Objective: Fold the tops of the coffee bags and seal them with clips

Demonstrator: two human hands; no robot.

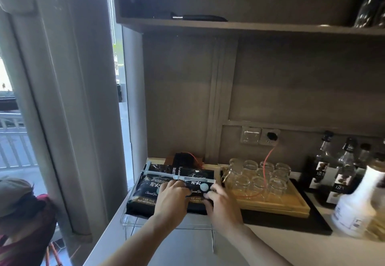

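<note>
Two coffee bags lie side by side on a clear stand [129,220] at the left end of the counter [270,242], against the wall. The left bag [143,192] sits beside the right bag [198,184], and a long clip [179,177] lies across both near their far ends. The left hand [171,198] rests on the seam between the bags; the right hand [221,204] rests on the right bag's near right corner. To the right, a wooden tray [277,205] of glasses [260,177] sits on a flat mat [291,222]. Further right stand bottles [341,174]. A shelf [250,27] hangs above.

Right coffee bag [198,190] lower half hidden under hands; white bottle [358,203] blurred.
</note>
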